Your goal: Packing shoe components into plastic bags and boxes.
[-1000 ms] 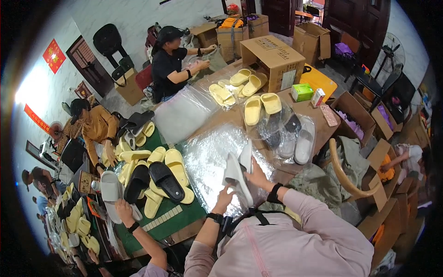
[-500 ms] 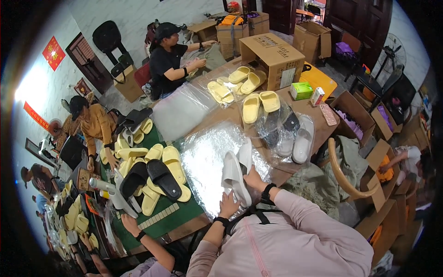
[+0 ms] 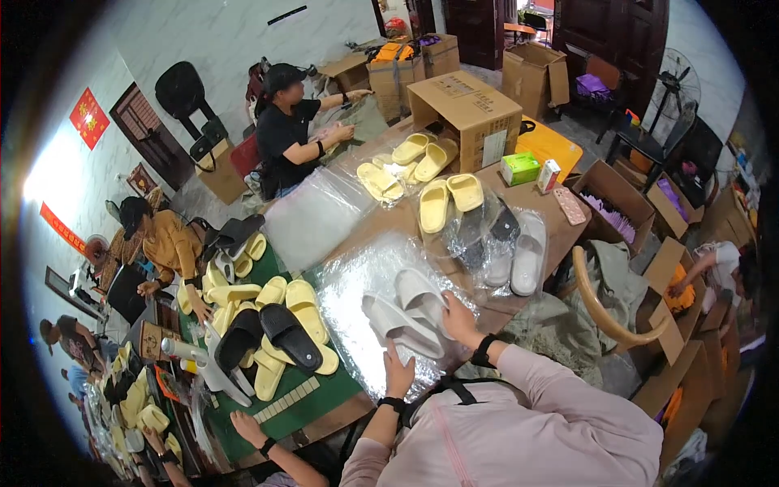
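A pair of light grey slippers lies side by side and slanted over a clear plastic bag point(image 3: 345, 284) on the table in front of me. My right hand point(image 3: 461, 319) is closed on the heel end of the farther grey slipper point(image 3: 423, 297). Against the near side edge of the other grey slipper point(image 3: 399, 325), my left hand point(image 3: 398, 373) rests with its fingers stretched up; some fingertips are hidden. Just left of the bag is a pile of yellow slippers point(image 3: 304, 307) with a black slipper point(image 3: 290, 337) on top.
Bagged grey slippers point(image 3: 529, 253) and yellow slippers point(image 3: 465, 192) lie at the right. Beyond stand a cardboard box point(image 3: 466, 105), a green carton point(image 3: 519, 168) and stacked clear bags point(image 3: 316, 215). A wooden chair arm point(image 3: 604, 312) curves nearby. Co-workers' hands reach in at the left.
The grey slippers, held closer together and more upright before, now lie flatter and turned to the left. My left hand has lifted from the bag to the slipper's edge; my right hand moved right.
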### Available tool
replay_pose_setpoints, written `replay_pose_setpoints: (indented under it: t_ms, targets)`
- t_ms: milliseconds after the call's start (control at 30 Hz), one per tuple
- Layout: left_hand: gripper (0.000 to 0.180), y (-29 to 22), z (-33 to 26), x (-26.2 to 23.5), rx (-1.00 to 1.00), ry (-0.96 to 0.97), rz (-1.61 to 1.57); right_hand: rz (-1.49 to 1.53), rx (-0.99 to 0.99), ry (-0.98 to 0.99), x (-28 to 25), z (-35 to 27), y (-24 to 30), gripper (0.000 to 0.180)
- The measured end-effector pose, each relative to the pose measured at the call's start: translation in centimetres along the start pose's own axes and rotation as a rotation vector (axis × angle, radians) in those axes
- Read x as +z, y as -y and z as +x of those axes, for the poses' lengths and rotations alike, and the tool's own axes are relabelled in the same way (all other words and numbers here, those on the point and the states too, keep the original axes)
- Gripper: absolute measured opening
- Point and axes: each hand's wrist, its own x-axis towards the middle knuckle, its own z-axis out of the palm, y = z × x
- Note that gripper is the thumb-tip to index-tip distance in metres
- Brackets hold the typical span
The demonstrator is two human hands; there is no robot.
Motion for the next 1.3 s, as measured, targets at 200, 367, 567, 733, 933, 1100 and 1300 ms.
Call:
replay_pose_setpoints:
  t_ms: [200, 367, 567, 733, 933, 1100, 1300]
  targets:
    - [0.076, 0.6, -0.9, 1.2, -0.056, 0.199, 0.517, -0.006, 0.002, -0.051, -1.4, -0.5, -0.7, 0.036]
    - [0.079, -1.7, -0.4, 1.5, -0.067, 0.224, 0.652, 0.151, 0.011, -0.087, -1.0, 1.0, -2.0, 0.038]
    - [0.087, -1.3, -0.7, 1.3, -0.140, 0.188, 0.773, -0.170, -0.043, 0.028, 0.5, 2.0, -2.4, 0.039]
    - [0.075, -0.2, -0.6, 0.9, -0.074, 0.130, 0.746, -0.145, -0.318, 0.549, 3.5, 1.5, -2.2, 0.026]
    - [0.066, 1.5, -3.3, 1.2, 0.154, 0.197, 0.934, -0.279, -0.338, 0.633, 6.5, 2.3, -0.8, 0.033]
    - [0.056, 1.4, -3.6, 0.6, 0.207, 0.275, 0.981, -0.261, -0.209, 0.642, 7.9, 3.6, -1.4, 0.046]
    - [0.049, -0.3, -2.2, -0.5, 0.288, 0.151, 0.997, 0.386, -0.233, 0.496, 4.3, 3.6, -0.7, 0.031]
